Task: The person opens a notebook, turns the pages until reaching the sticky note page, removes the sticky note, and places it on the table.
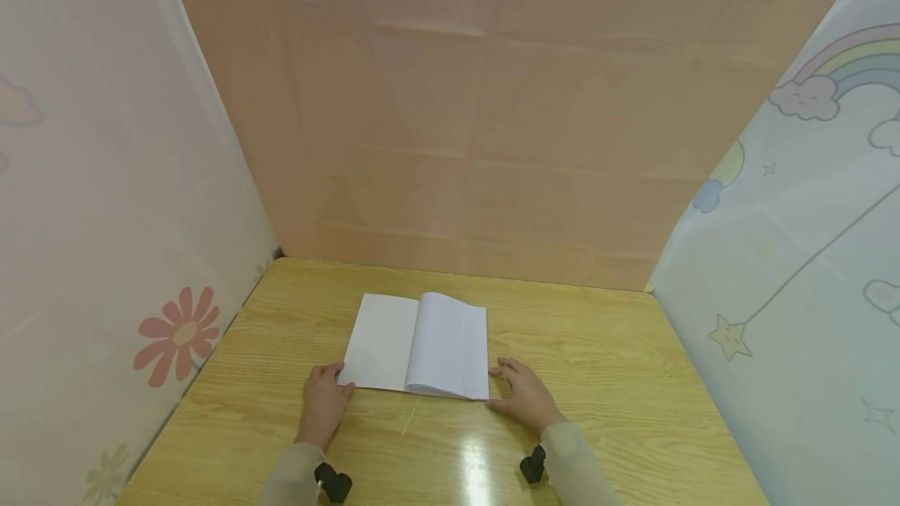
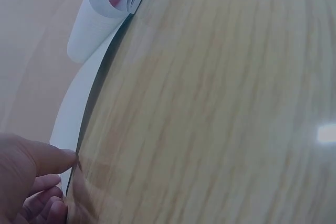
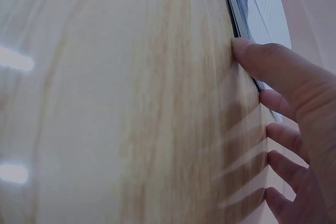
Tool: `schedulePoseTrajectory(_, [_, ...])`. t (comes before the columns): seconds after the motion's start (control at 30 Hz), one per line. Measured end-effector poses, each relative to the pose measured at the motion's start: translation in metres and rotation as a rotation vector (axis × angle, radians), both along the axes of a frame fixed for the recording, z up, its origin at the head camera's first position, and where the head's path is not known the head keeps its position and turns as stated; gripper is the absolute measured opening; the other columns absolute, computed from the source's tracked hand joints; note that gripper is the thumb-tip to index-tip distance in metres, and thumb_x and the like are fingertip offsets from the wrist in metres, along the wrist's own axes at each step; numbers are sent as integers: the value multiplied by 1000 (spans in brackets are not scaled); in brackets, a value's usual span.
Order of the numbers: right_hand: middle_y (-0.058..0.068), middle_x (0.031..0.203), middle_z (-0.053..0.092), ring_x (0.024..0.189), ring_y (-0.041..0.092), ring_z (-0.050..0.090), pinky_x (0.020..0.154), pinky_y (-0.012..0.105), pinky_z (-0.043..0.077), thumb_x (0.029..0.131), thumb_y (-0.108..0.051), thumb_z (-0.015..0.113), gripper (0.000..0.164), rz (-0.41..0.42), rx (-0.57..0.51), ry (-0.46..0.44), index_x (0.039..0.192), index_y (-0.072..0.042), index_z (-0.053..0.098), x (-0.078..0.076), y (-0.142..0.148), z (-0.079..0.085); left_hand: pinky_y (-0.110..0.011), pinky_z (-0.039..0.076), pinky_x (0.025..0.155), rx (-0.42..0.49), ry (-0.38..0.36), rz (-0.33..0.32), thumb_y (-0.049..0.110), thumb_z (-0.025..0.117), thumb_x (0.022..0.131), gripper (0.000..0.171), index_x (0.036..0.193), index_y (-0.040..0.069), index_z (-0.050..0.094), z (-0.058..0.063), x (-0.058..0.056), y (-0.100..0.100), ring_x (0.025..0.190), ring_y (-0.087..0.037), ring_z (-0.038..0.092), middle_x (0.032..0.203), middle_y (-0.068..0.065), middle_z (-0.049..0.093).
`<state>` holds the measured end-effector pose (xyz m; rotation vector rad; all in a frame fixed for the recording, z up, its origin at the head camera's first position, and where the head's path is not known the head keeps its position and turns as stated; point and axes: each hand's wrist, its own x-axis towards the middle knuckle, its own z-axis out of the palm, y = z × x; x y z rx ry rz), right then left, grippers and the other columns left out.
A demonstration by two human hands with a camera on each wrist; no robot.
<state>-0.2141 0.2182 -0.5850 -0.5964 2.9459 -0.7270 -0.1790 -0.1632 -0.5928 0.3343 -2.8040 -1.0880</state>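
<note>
An open notebook (image 1: 380, 338) lies on the table, with a plain white page on the left and lined pages curving up beside the fold. My left hand (image 1: 326, 404) holds its lower left corner, thumb at the bottom edge and fingers at the left side. The left wrist view shows that thumb (image 2: 58, 159) against the sheet's edge, the other fingers curled below it. At the lower right corner, my right hand (image 1: 526, 397) touches the notebook with its thumb (image 3: 262, 59). Its other fingers are spread, fingertips down on the tabletop by the right edge.
A thin pale ribbon (image 1: 411, 416) sticks out from the notebook's lower edge onto the wooden table (image 1: 583, 342). An orange-brown sheet (image 1: 464, 115) hangs behind the table. Patterned cloth walls stand at the left (image 1: 91, 201) and right (image 1: 794, 272).
</note>
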Motion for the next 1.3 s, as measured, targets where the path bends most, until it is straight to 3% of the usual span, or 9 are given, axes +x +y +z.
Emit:
schedulePoseTrajectory(0.43, [11,142,50,128,35,48,103,53,41,75,-46,80,59,1,-9,19,123,-15,63,0,1,-3,-56,44,93,36,-10,2,9,71,84,45,123,-10,57,3,0,-2,110,-47,49,118,-31,51])
schedulePoseTrajectory(0.67, [12,141,50,128,35,49,104,52,41,75,-44,80,59,-1,-7,17,123,-15,63,0,0,-2,-49,51,90,155,-10,-22,7,66,88,45,127,-13,52,6,0,-8,108,-44,57,118,-32,50])
schedulePoseTrajectory(0.87, [12,141,50,128,35,49,104,52,41,75,-43,81,58,-8,-19,13,123,-15,64,1,0,-1,-50,52,89,204,35,-38,8,65,91,46,130,-11,50,26,3,-12,108,-43,56,120,-31,51])
schedulePoseTrajectory(1.03, [12,141,50,127,35,49,104,52,42,75,-43,81,58,-10,-12,17,123,-14,63,1,-1,0,-50,49,93,245,105,-35,9,63,92,48,134,-8,48,49,-3,-12,110,-40,54,121,-28,50])
schedulePoseTrajectory(1.3, [12,141,50,128,36,48,104,53,41,75,-44,80,59,-8,-14,9,123,-14,63,1,-2,2,-48,46,97,269,176,-84,7,64,92,45,132,-6,50,92,-13,7,113,-37,51,125,-24,50])
